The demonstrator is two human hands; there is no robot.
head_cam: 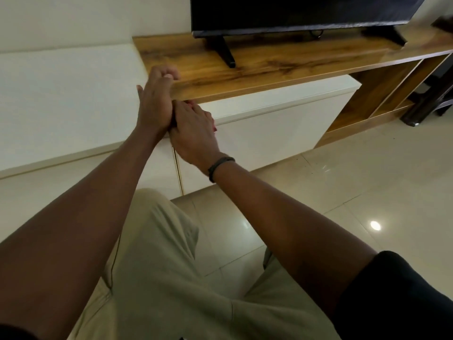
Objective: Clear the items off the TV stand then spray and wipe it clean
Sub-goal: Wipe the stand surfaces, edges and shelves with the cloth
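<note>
The wooden TV stand [282, 67] runs across the top of the view, with a black TV [294, 13] standing on it on two feet. My left hand [157, 99] lies edge-on at the stand's front left corner, its fingers curled over the top; its palm side is hidden. Just below the front edge, my right hand [193, 128] touches the left one, its fingers curled round a small red thing [190, 102] that peeks out at both ends. What that thing is I cannot tell.
A white cabinet [269, 123] sits under the wooden top, and open wooden shelves [382, 94] are at the right. A dark piece of furniture [431, 101] stands on the glossy tiled floor [367, 192] at far right. My knees in beige trousers fill the bottom.
</note>
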